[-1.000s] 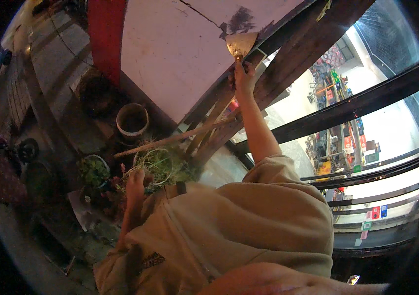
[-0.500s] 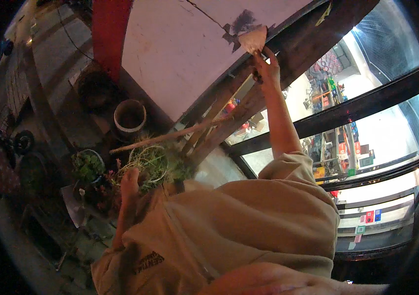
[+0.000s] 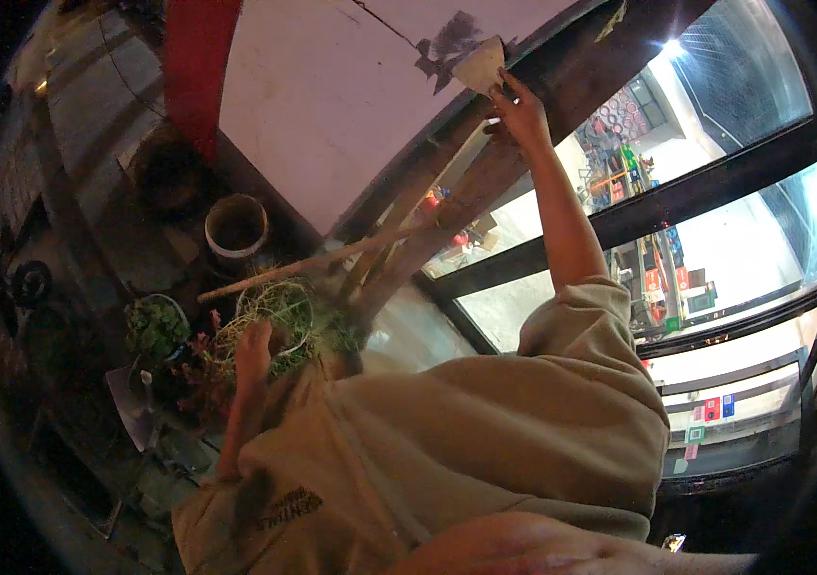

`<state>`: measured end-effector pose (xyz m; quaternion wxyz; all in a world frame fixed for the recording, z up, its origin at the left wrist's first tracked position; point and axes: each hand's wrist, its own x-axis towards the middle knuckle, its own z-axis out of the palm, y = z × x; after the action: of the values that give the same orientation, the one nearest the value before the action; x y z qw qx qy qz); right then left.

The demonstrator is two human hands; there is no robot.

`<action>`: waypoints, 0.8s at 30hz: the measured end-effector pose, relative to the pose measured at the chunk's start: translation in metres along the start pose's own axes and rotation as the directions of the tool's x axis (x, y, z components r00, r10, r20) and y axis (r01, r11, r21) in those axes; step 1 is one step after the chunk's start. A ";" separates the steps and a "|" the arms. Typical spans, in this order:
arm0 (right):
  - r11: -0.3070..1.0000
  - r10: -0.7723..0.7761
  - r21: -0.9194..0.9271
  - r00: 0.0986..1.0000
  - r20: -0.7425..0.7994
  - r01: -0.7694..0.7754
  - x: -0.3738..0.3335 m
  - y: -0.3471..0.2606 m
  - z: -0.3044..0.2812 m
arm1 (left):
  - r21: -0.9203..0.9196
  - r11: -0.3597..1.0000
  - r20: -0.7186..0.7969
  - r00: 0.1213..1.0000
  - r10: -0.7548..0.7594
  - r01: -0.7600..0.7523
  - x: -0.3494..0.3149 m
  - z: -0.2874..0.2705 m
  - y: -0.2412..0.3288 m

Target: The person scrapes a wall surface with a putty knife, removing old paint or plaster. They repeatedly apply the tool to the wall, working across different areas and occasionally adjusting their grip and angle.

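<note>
My right hand [image 3: 523, 113] is raised at the top, its fingers closed round the short handle of a putty knife [image 3: 480, 65]. The broad, pale blade lies at the edge of a dark grey smear [image 3: 454, 43] on a pale panel [image 3: 322, 115]. A thin seam runs down the panel to this smear. Low on the left, my left hand [image 3: 253, 350] hangs beside a pot of grassy plants [image 3: 286, 309]. Its fingers are dim and mostly hidden, so I cannot tell whether it holds anything.
A thin wooden stick [image 3: 322, 259] slants above the grassy pot. An upright pot [image 3: 236, 226] and a leafy potted plant [image 3: 156, 326] stand on the left. Dark-framed windows [image 3: 715, 206] fill the right side, and a wooden beam [image 3: 562, 134] runs below the panel.
The putty knife's blade has tilted and turned slightly against the panel's smear, and my right wrist has turned with it. The whole view has shifted slightly. My left hand stays beside the plants.
</note>
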<state>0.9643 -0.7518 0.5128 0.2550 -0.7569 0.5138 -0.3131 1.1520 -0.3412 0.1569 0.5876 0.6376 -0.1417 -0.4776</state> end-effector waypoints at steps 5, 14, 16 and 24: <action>0.846 -0.411 -0.406 0.908 -0.084 0.345 0.013 0.050 -0.013 | 0.002 1.000 -0.110 0.994 -0.004 0.004 -0.016 0.012 0.025; 0.876 -0.290 -0.428 0.952 -0.100 0.222 -0.006 0.025 -0.015 | -0.189 0.982 -0.102 0.995 -0.009 -0.010 -0.030 -0.007 0.034; 0.899 -0.258 -0.383 0.964 -0.067 0.214 -0.006 0.004 -0.017 | -0.173 0.985 -0.122 0.993 -0.001 -0.020 -0.030 -0.007 0.032; 0.818 -0.369 -0.499 0.926 -0.076 0.285 0.018 0.034 -0.030 | -0.123 0.992 -0.043 0.999 -0.002 -0.003 -0.011 -0.010 0.009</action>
<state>0.9259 -0.7822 0.5130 -0.0425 -0.8438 0.4567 -0.2786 1.1580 -0.3296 0.1682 0.6287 0.6104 -0.0994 -0.4714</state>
